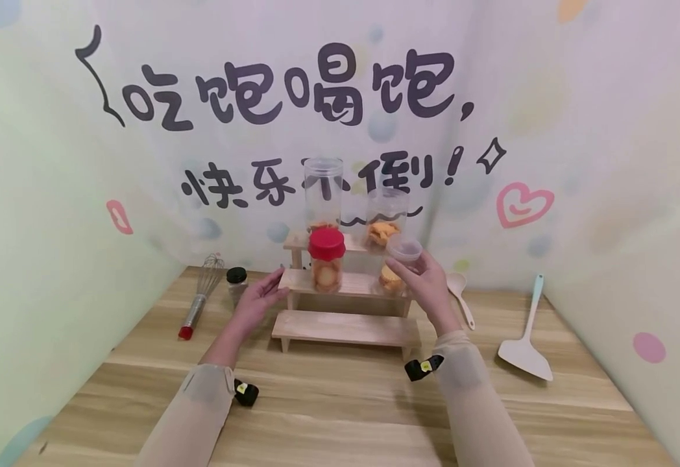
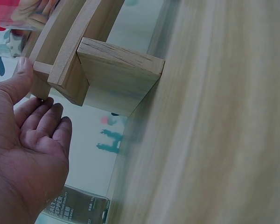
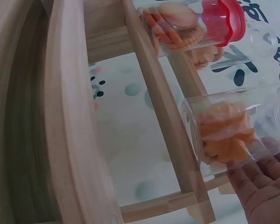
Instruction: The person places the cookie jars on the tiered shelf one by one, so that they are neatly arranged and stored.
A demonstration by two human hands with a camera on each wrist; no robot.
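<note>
A clear jar (image 1: 390, 280) with golden biscuits inside stands at the right end of the middle step of a wooden tiered stand (image 1: 346, 327). My right hand (image 1: 430, 285) holds this jar near its top, thumb on one side and fingers around the other; the right wrist view shows the biscuits (image 3: 226, 130) through its wall. At the left end of the same step, my left hand (image 1: 260, 298) touches the board end with its fingertips. The left wrist view shows that thumb (image 2: 21, 77) beside the board, fingers loosely bent. A red-lidded jar (image 1: 326, 263) of biscuits stands between the hands.
On the top step are a tall clear jar (image 1: 324, 194) and a shorter one (image 1: 385, 217), both with biscuits. A whisk (image 1: 200, 295) and a black-capped pepper bottle (image 1: 237, 282) lie left of the stand. Rightward are a spoon (image 1: 460, 295) and a spatula (image 1: 525, 353).
</note>
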